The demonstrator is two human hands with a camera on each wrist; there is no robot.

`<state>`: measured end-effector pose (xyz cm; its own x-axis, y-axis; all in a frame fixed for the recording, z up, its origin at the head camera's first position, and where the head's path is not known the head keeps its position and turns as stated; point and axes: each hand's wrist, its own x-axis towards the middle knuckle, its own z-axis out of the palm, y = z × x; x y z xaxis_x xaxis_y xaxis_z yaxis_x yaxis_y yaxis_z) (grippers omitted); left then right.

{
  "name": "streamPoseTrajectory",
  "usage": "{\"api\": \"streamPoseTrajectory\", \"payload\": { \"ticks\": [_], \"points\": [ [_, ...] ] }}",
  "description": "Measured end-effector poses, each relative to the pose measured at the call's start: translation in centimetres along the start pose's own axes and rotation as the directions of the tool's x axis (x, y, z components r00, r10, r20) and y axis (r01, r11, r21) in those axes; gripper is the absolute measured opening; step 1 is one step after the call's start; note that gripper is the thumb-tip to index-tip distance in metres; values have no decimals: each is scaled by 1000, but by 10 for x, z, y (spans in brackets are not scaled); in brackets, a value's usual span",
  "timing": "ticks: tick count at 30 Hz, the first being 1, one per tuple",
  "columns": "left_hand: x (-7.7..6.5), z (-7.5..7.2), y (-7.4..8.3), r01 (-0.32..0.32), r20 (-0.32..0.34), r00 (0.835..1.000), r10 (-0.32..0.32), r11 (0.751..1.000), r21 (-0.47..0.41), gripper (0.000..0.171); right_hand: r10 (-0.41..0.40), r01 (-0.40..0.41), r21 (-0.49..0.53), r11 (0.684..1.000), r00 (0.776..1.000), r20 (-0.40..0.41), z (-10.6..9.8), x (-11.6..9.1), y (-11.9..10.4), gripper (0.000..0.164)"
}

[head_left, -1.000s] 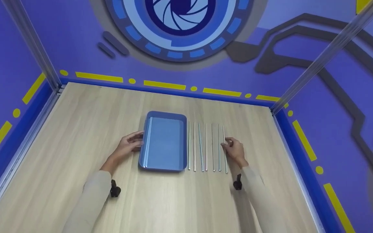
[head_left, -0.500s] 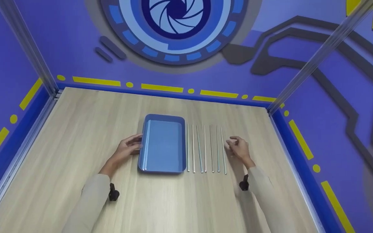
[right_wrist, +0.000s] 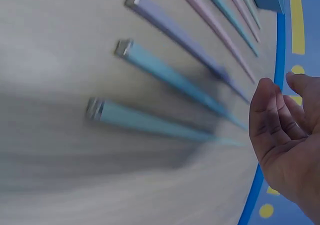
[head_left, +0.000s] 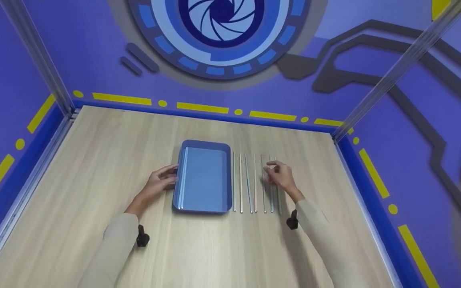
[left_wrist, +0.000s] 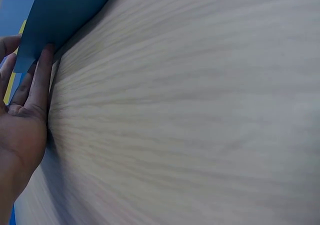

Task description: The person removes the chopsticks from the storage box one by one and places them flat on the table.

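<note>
A blue rectangular tray (head_left: pixel 204 211) sits on the wooden table, with pale chopsticks (head_left: pixel 183 176) lying along its left inner side. My left hand (head_left: pixel 159 181) touches the tray's left outer wall, and the left wrist view shows its fingers extended against that wall (left_wrist: pixel 70 15). To the right of the tray, several pastel chopsticks lie apart in a row, a pink one (head_left: pixel 255 188) and a blue one (head_left: pixel 248 184) among them. My right hand (head_left: pixel 281 176) hovers over the right end of this row, fingers loosely bent and nothing in them. It partly covers the rightmost chopsticks.
The wooden table (head_left: pixel 206 252) meets a blue-purple back wall (head_left: pixel 94 72) with yellow markings. Metal posts stand at the left (head_left: pixel 40 60) and right (head_left: pixel 398 76) corners.
My right hand first drew off to the right from the rightmost chopstick, then came back left over the row. My left hand stays at the tray.
</note>
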<state>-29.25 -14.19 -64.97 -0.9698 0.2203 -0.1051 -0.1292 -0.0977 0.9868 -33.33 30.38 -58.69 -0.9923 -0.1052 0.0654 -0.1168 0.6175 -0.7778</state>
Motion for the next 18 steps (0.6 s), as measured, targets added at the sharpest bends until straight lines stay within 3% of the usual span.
{"api": "streamPoseTrajectory", "payload": {
  "ticks": [9,18],
  "points": [
    [-1,2,-1,-9,-11,1000,9,1000,13,56,-137,133,37,990,981,135,42,19,-48,32],
    [1,3,-1,0,-12,1000,-1,1000,-17,56,-155,147,49,988,949,274,87,39,-88,32]
  ]
}}
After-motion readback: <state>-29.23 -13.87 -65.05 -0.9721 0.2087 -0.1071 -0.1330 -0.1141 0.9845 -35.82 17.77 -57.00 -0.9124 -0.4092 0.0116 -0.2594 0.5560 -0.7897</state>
